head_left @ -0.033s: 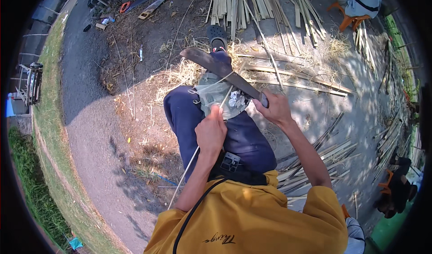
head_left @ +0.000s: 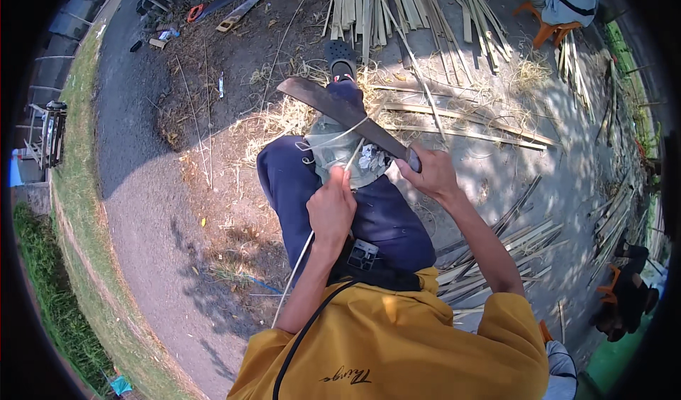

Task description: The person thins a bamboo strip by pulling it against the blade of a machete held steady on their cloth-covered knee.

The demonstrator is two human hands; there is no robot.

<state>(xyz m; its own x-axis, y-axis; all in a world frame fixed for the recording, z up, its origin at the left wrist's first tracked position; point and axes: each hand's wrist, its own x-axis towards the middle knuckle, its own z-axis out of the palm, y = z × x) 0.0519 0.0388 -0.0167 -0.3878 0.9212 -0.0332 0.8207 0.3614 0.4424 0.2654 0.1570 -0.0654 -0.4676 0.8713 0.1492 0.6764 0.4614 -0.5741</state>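
Observation:
My left hand (head_left: 332,207) is closed round a thin pale bamboo strip (head_left: 293,274), whose tail runs back past my left forearm. In my right hand (head_left: 433,173) is the handle of a machete (head_left: 347,113), its broad dark blade pointing up and to the left across my legs. The strip's far part meets the blade, and a thin pale curl of shaving (head_left: 333,142) loops beside it. Beneath the blade, a greyish-green cloth (head_left: 328,157) covers part of my leg. My fingers hide the gripped stretch of strip.
Bamboo slats (head_left: 386,6) are heaped beyond my foot, and more slats (head_left: 507,258) lie at the right. Shavings (head_left: 273,127) litter the ground. Handsaws (head_left: 245,8) lie at the far left. Another person sits on an orange stool (head_left: 550,31) at the far right.
The machete has slid slightly left along with my right hand. The strip's tail beside my left forearm has shifted a little to the right. My left hand stays nearly in place.

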